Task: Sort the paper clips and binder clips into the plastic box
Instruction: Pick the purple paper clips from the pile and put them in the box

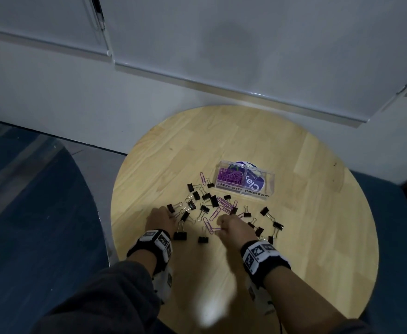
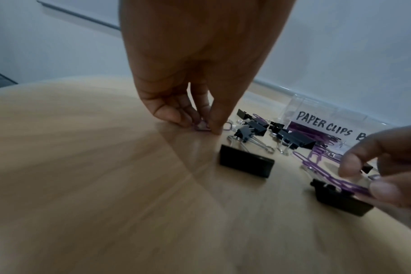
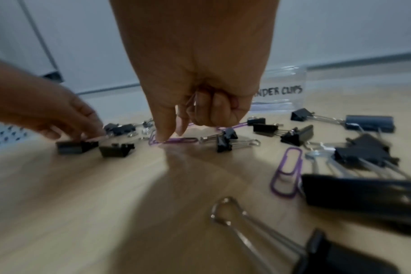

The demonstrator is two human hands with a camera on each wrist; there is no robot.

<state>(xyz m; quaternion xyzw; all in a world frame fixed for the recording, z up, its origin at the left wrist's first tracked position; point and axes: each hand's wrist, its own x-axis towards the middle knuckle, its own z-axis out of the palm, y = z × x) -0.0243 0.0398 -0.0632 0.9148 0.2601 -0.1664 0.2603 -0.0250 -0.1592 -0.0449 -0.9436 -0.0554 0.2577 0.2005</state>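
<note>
A clear plastic box labelled PAPER CLIPS and BINDER CLIPS stands on the round wooden table. Its left compartment holds purple paper clips. In front of it lie several black binder clips mixed with loose purple paper clips. My left hand pinches a purple paper clip against the tabletop at the pile's left edge. My right hand pinches another purple paper clip between thumb and forefinger, its other fingers curled over more purple wire.
A white wall with a ledge runs just behind the table. Dark blue seating flanks the table on the left and right. Binder clips lie close under my right wrist. Bare wood surrounds the box.
</note>
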